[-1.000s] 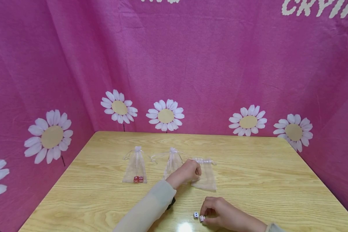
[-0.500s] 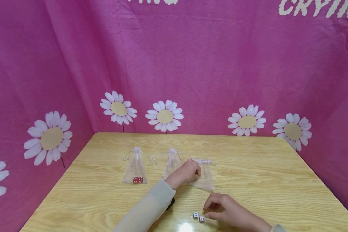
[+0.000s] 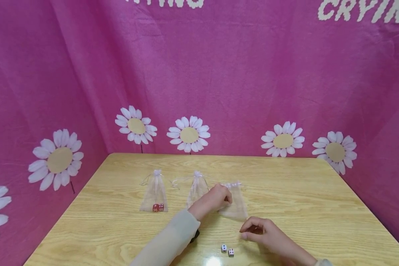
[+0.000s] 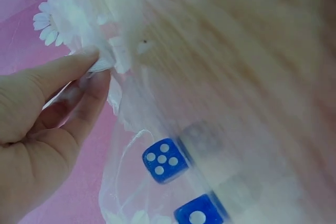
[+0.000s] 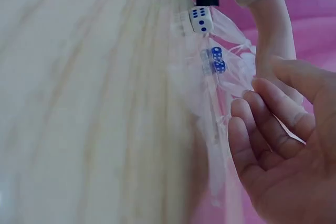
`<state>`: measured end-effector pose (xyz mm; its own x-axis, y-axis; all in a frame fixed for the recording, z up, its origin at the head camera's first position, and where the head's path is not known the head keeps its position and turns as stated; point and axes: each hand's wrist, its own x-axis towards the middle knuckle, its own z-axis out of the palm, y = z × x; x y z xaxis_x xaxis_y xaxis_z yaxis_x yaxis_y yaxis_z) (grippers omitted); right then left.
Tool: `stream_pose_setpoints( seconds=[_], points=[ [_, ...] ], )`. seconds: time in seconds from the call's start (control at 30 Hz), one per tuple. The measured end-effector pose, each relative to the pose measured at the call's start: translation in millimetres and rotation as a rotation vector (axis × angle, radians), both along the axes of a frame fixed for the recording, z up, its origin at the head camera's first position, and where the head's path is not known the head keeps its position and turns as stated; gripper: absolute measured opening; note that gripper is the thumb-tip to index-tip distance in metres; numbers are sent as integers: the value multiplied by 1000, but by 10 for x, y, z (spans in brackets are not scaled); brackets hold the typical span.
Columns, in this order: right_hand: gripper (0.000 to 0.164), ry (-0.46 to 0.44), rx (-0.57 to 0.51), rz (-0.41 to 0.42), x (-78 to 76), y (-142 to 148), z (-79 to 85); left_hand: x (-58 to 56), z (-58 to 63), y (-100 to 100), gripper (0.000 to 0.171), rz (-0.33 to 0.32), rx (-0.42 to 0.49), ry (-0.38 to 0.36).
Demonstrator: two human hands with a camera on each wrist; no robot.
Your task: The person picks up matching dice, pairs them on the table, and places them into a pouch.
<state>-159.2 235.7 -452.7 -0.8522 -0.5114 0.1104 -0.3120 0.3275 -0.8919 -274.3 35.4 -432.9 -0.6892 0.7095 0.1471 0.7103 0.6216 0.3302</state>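
My left hand (image 3: 217,197) reaches across the table to the rightmost sheer drawstring bag (image 3: 238,207). In the left wrist view its thumb and fingers pinch white gauzy cloth. Two white dice, a left die (image 3: 224,248) and a right die (image 3: 231,252), lie near the table's front. Beyond them and to the right hovers my right hand (image 3: 261,232), fingers loosely bent around nothing. Partly behind the left arm is the middle bag (image 3: 196,190); blue dice (image 4: 165,160) show through its gauze in the left wrist view.
Farther left lies another sheer bag (image 3: 155,192) with red dice (image 3: 158,207) at its bottom. The wooden table (image 3: 302,199) meets a pink flowered cloth backdrop (image 3: 219,74) at the back and sides. A black wrist mount (image 3: 194,236) sits under the left sleeve.
My right hand has let go of the right white die and moved away, up and to the right. The left hand stays at the rightmost bag, whose lower edge has shifted slightly.
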Motion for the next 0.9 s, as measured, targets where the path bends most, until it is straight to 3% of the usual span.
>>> stream_pose_setpoints(
  seconds=[0.2,0.37,0.63,0.77,0.9],
  points=[
    [29,-169,-22,-146,-74,76,11,29,21,-60,15,-27,99,87],
    [35,-213,-71,-213,-142,135,-3,65,46,-134,15,-23,163,139],
    [22,-464,-334,-319,-265,234,14,137,88,-218,10,34,208,237],
    [27,-494,-411,-360,-321,249,40,191,125,-246,11,34,239,329],
    [41,-480,-417,-370,-376,240,76,272,160,-274,9,26,255,450]
  ],
)
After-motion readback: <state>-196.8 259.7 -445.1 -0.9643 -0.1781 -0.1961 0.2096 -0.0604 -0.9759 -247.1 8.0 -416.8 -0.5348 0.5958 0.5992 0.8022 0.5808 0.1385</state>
